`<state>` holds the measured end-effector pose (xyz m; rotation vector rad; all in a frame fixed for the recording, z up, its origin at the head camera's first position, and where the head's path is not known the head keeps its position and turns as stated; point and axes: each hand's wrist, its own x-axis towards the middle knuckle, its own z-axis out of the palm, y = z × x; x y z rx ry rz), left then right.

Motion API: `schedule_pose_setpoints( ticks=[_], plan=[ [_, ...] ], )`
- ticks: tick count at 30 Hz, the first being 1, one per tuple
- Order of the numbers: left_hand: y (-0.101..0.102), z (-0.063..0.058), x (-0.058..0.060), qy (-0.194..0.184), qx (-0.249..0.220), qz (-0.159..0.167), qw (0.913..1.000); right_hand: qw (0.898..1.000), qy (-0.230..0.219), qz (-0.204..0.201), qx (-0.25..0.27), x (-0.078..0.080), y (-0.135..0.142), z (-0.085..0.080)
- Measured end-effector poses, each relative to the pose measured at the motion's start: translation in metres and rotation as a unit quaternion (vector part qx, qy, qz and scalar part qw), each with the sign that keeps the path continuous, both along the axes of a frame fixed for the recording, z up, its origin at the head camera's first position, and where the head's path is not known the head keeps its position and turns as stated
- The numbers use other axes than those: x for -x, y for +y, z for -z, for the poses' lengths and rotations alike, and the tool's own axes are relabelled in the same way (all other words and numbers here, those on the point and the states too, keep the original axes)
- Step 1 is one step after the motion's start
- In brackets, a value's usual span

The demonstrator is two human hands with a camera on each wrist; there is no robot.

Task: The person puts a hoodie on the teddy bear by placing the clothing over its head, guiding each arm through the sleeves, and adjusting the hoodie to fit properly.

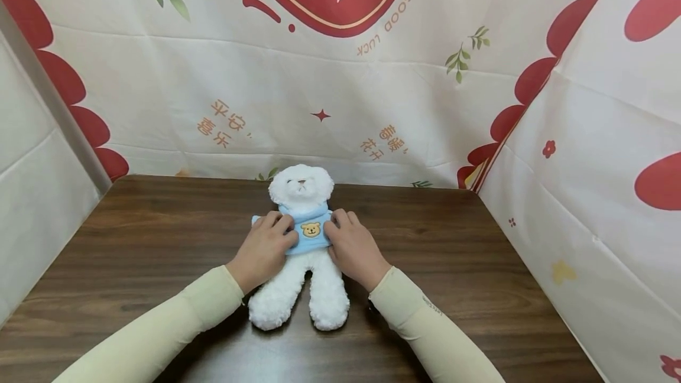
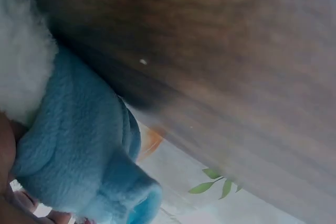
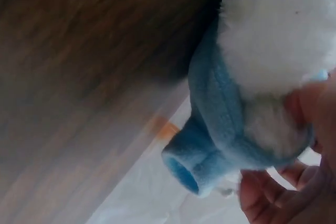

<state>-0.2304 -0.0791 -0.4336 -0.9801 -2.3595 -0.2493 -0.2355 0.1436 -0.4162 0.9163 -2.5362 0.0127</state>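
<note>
A white plush bear (image 1: pixel 301 191) lies face up on the table, head away from me and fluffy legs (image 1: pixel 328 300) towards me. It wears a light blue top (image 1: pixel 307 245) with a yellow bear-face patch (image 1: pixel 311 229). My left hand (image 1: pixel 265 251) grips the left side of the top, with curled fingers on its front. On the opposite side my right hand (image 1: pixel 357 248) holds the top near its hem. Hollow sleeve ends (image 3: pixel 185 171) show in both wrist views, and no paw sticks out of them. White fur (image 3: pixel 270 124) shows under the hem beside the right thumb.
The brown wooden table (image 1: pixel 452 288) extends around the bear. A printed cloth (image 1: pixel 319 81) with red and green designs hangs along its back edge, and more cloth (image 1: pixel 596 223) stands along the right side. A pale panel (image 1: pixel 42 164) borders the left.
</note>
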Motion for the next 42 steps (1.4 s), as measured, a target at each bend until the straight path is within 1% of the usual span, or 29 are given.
schedule_pose_setpoints(
  ticks=[2, 4, 6, 8, 9, 11, 14, 17, 18, 20, 22, 24, 25, 28, 30, 32, 34, 36, 38, 42],
  plan=[
    [0.002, 0.001, 0.002, 0.001, 0.01, 0.001, 0.9999, 1.0, 0.016, 0.015, -0.007, 0.001, 0.0, 0.004],
    [0.004, 0.0, 0.004, -0.001, 0.022, -0.002, 0.9998, 0.999, 0.026, 0.038, -0.015, 0.003, 0.001, 0.008],
    [0.006, -0.001, 0.005, -0.001, 0.028, -0.006, 0.9996, 0.998, 0.025, 0.059, -0.021, 0.004, 0.002, 0.011],
    [0.007, -0.002, 0.005, -0.001, 0.027, -0.005, 0.9996, 0.997, 0.015, 0.07, -0.024, 0.004, 0.003, 0.011],
    [0.007, -0.002, 0.005, 0.002, 0.024, -0.001, 0.9997, 0.997, 0.009, 0.067, -0.023, 0.004, 0.004, 0.01],
    [0.005, -0.004, 0.004, 0.003, 0.019, 0.019, 0.9996, 0.998, -0.016, 0.05, -0.024, 0.004, 0.008, 0.006],
    [-0.003, -0.01, 0.004, -0.013, 0.02, 0.07, 0.9973, 0.997, -0.066, 0.019, -0.016, 0.006, 0.015, -0.001],
    [-0.015, -0.017, 0.006, -0.065, 0.01, 0.123, 0.9902, 0.993, -0.119, -0.01, 0.015, 0.007, 0.022, -0.008],
    [-0.018, -0.019, 0.006, -0.083, 0.006, 0.134, 0.9875, 0.991, -0.128, -0.021, 0.027, 0.007, 0.024, -0.01],
    [-0.025, -0.022, 0.006, -0.113, -0.005, 0.139, 0.9838, 0.988, -0.14, -0.043, 0.048, 0.007, 0.027, -0.013],
    [-0.028, -0.023, 0.005, -0.132, -0.01, 0.129, 0.9828, 0.986, -0.145, -0.061, 0.059, 0.007, 0.028, -0.015],
    [-0.03, -0.024, 0.004, -0.139, -0.013, 0.105, 0.9847, 0.984, -0.151, -0.07, 0.064, 0.007, 0.028, -0.016],
    [-0.03, -0.024, 0.004, -0.141, -0.017, 0.091, 0.9858, 0.983, -0.155, -0.069, 0.07, 0.007, 0.028, -0.016],
    [-0.03, -0.023, 0.004, -0.145, -0.027, 0.049, 0.9879, 0.981, -0.163, -0.046, 0.091, 0.01, 0.027, -0.015],
    [-0.029, -0.023, 0.006, -0.152, -0.031, 0.028, 0.9876, 0.98, -0.168, -0.028, 0.102, 0.012, 0.025, -0.015],
    [-0.027, -0.022, 0.007, -0.162, -0.024, 0.018, 0.9863, 0.98, -0.173, -0.013, 0.097, 0.013, 0.023, -0.015],
    [-0.024, -0.022, 0.009, -0.168, -0.015, 0.018, 0.9855, 0.98, -0.179, -0.007, 0.09, 0.013, 0.021, -0.016],
    [-0.021, -0.022, 0.01, -0.163, -0.005, 0.018, 0.9865, 0.979, -0.186, 0.001, 0.082, 0.013, 0.019, -0.017],
    [-0.019, -0.021, 0.01, -0.146, 0.0, 0.012, 0.9892, 0.976, -0.203, 0.012, 0.082, 0.012, 0.017, -0.018],
    [-0.016, -0.019, 0.01, -0.108, 0.02, -0.005, 0.994, 0.961, -0.258, 0.026, 0.091, 0.011, 0.012, -0.02]
  ],
)
